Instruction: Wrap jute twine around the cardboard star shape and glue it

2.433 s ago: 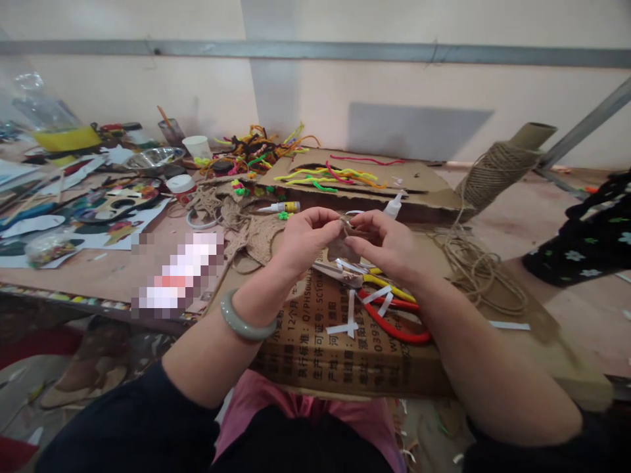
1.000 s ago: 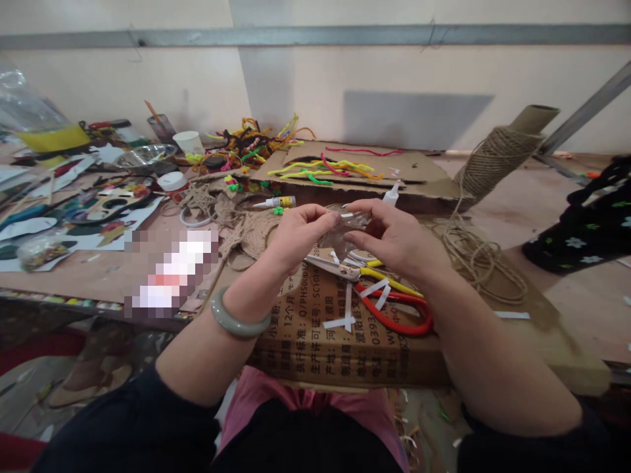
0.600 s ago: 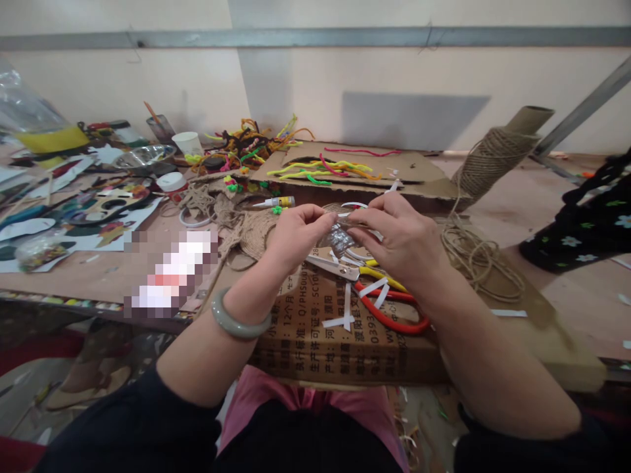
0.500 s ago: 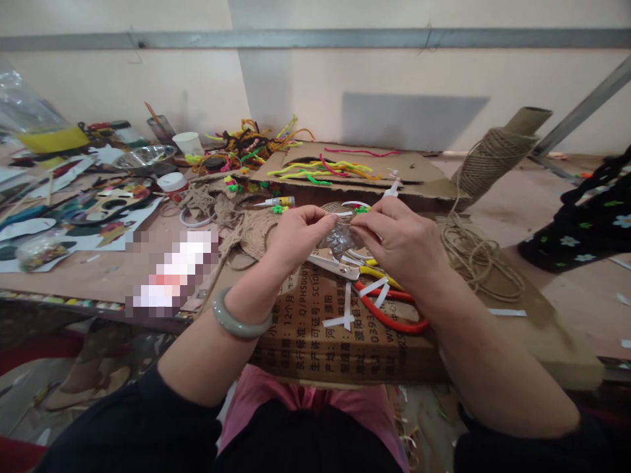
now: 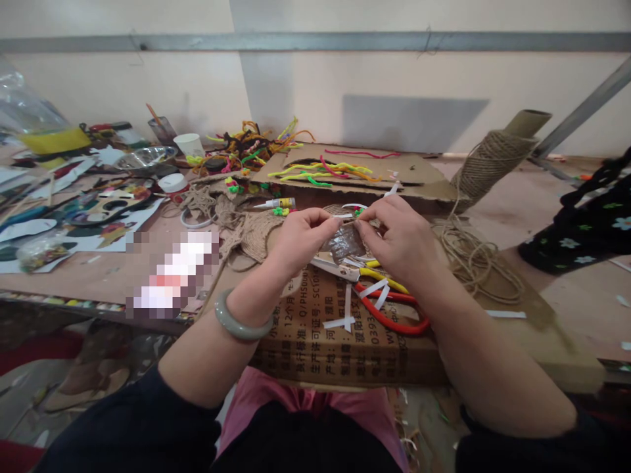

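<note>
Between my two hands hangs a small clear plastic bag (image 5: 346, 243), its upper edge pinched at both corners. My left hand (image 5: 306, 238), with a pale green bangle (image 5: 241, 318) on the wrist, is closed on the left corner. The thumb and fingers of my right hand (image 5: 398, 228) are closed at the right corner. What the bag contains, if anything, is too small to make out. Below it lie scissors with red and yellow handles (image 5: 392, 322) and white paper strips (image 5: 348, 307) on a printed cardboard box (image 5: 305, 358).
Coiled jute pieces (image 5: 254, 235) and a small glue tube (image 5: 276, 203) lie beyond my left hand. At the right stands a jute twine spool (image 5: 495, 157), with loose twine (image 5: 480, 259) below it. Colourful pipe cleaners (image 5: 320, 169) lie on a cardboard sheet (image 5: 419, 172).
The plastic bag was bunched up and now hangs flatter and wider. My hands have moved slightly apart, the right one a little to the right.
</note>
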Demonstrator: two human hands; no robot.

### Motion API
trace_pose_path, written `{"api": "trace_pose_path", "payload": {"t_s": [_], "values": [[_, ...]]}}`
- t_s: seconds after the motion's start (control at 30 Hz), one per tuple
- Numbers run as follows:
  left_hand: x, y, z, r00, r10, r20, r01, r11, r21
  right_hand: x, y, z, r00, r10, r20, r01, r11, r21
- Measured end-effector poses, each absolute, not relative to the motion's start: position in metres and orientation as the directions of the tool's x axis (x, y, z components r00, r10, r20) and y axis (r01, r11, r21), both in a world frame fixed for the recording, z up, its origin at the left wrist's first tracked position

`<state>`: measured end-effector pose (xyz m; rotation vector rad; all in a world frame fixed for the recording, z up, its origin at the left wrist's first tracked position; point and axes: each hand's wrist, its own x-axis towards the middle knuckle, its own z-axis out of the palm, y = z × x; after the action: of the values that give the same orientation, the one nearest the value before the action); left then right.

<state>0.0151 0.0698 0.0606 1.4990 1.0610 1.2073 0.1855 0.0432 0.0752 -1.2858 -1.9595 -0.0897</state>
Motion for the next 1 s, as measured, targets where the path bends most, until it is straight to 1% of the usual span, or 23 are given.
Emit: {"api": "trace_pose_path", "payload": {"t_s": [0.07, 0.13, 0.27, 0.4, 0.5, 0.57, 0.7, 0.77, 0.87, 1.0], "values": [[0.015, 0.070, 0.060, 0.145, 0.964, 0.222, 0.083, -0.235, 0.968, 0.186, 0.045, 0.075, -0.170, 0.754, 0.634, 0.759, 0.510, -0.403], [0.015, 0.070, 0.060, 0.136, 0.962, 0.237, 0.086, -0.250, 0.964, 0.187, 0.047, 0.075, -0.161, 0.741, 0.652, 0.717, 0.541, -0.439], [0.015, 0.069, 0.061, 0.114, 0.964, 0.242, 0.096, -0.253, 0.963, 0.188, 0.048, 0.074, -0.145, 0.725, 0.673, 0.698, 0.557, -0.449], [0.014, 0.068, 0.063, 0.115, 0.962, 0.249, 0.085, -0.260, 0.962, 0.188, 0.049, 0.075, -0.149, 0.742, 0.654, 0.688, 0.553, -0.470], [0.014, 0.068, 0.063, 0.124, 0.959, 0.254, 0.080, -0.265, 0.961, 0.189, 0.051, 0.076, -0.114, 0.789, 0.604, 0.695, 0.498, -0.519], [0.014, 0.068, 0.063, 0.125, 0.959, 0.256, 0.074, -0.266, 0.961, 0.190, 0.054, 0.076, -0.083, 0.832, 0.548, 0.681, 0.449, -0.578], [0.014, 0.069, 0.061, 0.155, 0.958, 0.241, 0.053, -0.252, 0.966, 0.194, 0.062, 0.073, -0.087, 0.912, 0.402, 0.554, 0.379, -0.741], [0.014, 0.070, 0.061, 0.182, 0.954, 0.238, 0.025, -0.246, 0.969, 0.194, 0.063, 0.074, -0.110, 0.925, 0.363, 0.485, 0.369, -0.793], [0.014, 0.072, 0.061, 0.211, 0.953, 0.218, -0.031, -0.216, 0.976, 0.194, 0.062, 0.077, -0.120, 0.926, 0.358, 0.429, 0.374, -0.823], [0.014, 0.070, 0.064, 0.233, 0.956, 0.177, -0.072, -0.165, 0.984, 0.194, 0.059, 0.081, -0.149, 0.921, 0.359, 0.416, 0.387, -0.823]]}}
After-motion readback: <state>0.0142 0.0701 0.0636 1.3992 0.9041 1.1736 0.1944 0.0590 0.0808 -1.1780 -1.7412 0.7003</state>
